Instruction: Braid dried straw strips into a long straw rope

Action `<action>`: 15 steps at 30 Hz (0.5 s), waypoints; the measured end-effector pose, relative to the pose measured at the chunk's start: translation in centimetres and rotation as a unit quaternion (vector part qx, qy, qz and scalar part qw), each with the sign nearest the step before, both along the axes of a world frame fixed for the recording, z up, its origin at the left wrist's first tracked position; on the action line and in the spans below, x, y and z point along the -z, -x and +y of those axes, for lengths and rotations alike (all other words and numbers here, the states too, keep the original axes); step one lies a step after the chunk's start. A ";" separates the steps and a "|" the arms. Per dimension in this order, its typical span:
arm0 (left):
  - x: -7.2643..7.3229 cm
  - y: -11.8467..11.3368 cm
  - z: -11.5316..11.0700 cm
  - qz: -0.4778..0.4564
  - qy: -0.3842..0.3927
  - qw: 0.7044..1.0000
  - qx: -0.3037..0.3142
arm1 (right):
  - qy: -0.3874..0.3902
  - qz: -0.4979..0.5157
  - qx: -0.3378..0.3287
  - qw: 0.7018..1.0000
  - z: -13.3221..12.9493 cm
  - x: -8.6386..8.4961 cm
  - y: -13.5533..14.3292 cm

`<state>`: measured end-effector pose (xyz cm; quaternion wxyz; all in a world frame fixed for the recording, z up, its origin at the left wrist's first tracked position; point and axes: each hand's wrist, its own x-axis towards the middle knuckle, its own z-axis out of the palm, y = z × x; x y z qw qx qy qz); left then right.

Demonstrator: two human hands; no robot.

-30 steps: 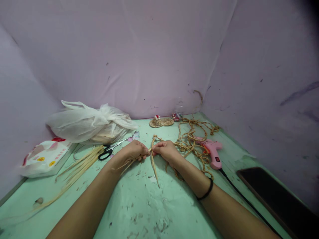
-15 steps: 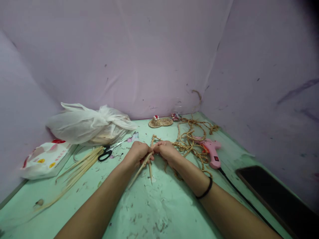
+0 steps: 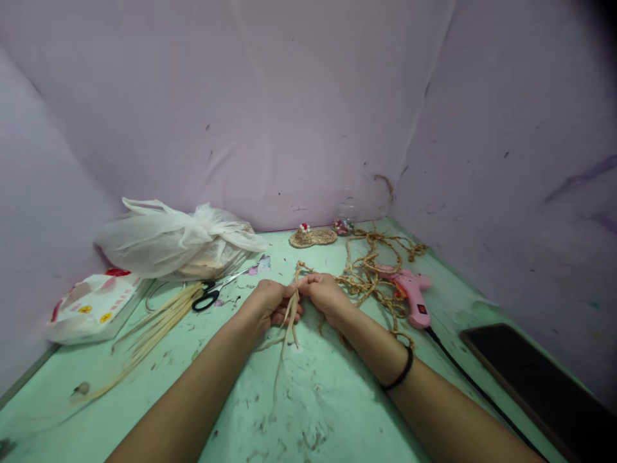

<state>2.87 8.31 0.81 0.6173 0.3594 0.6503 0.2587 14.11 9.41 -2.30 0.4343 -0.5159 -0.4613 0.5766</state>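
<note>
My left hand and my right hand meet over the middle of the table, fingertips pinched together on a straw braid. Loose straw strands hang from the pinch toward me, one long thin end trailing lowest. Above my fingers a short plaited piece of the braid shows, bending off to the right behind my right hand. A tangled heap of plaited straw cord lies to the right. Whether that heap joins the piece in my hands is hidden by my right hand.
Left of my hands lie black-handled scissors, a bundle of pale straw, a tissue pack and a tied white plastic bag. A woven straw sole sits at the back. On the right are a pink glue gun and a phone.
The strand that ran down-left along my left hand now hangs downward from the pinch with the others. My hands stay close together at nearly the same spot.
</note>
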 end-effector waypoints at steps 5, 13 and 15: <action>-0.6 0.2 -0.5 0.016 -0.046 0.999 -0.009 | 0.005 0.013 -0.011 1.000 0.0 0.0 0.0; -0.6 0.1 -0.9 0.122 -0.165 0.979 0.013 | 0.025 0.002 0.017 1.000 -0.2 -0.5 0.1; -0.4 0.1 -0.8 0.120 -0.161 0.980 0.005 | 0.025 -0.003 0.017 1.000 -0.2 -0.6 0.1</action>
